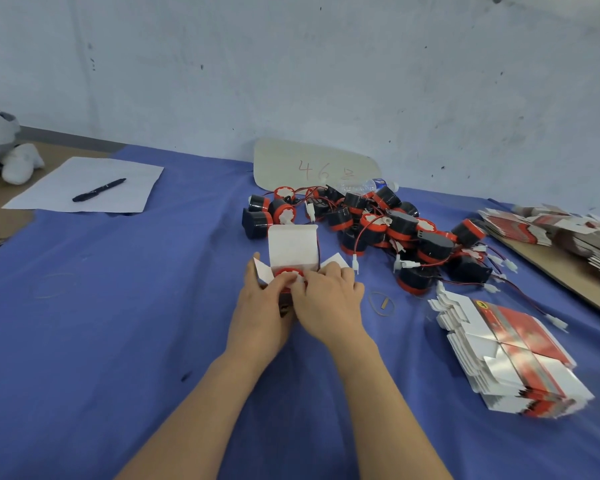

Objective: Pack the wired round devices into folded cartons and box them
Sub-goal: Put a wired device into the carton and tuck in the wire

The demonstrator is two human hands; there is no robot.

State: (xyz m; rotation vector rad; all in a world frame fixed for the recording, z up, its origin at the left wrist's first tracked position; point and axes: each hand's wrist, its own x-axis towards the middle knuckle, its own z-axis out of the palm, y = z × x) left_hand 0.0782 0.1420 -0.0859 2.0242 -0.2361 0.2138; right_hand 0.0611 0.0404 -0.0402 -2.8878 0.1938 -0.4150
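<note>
1. Both hands are on one open carton [292,247] in the middle of the blue-covered surface [118,323], top lid standing straight up and the side flaps splayed out
2. The left hand [260,306] is wrapped round the carton's left side, thumb up at the mouth
3. The right hand [326,299] comes in from the other side with its fingers curled over the round device [286,273], gripping it at the rim. There's a white bit under the fingertips, can't tell if it's the plug or a flap
4. That device is sitting down in the carton mouth, only its red and white top showing. A thin red wire runs up the carton's right edge
5. Just behind and to the right is the heap of loose devices [395,230], black bodies with red bands, wires and white plugs all tangled up
6. The stack of flat cartons [510,355] lies near the right, with more flat cartons [551,230] further back on a cardboard sheet
7. A rubber band [381,303] lies just right of the right hand
8. Far left there's a sheet of paper [84,185] with a black pen [99,190] on it, and a cardboard piece [312,168] marked 46 leans on the wall, with a water bottle [371,185] lying beside it
</note>
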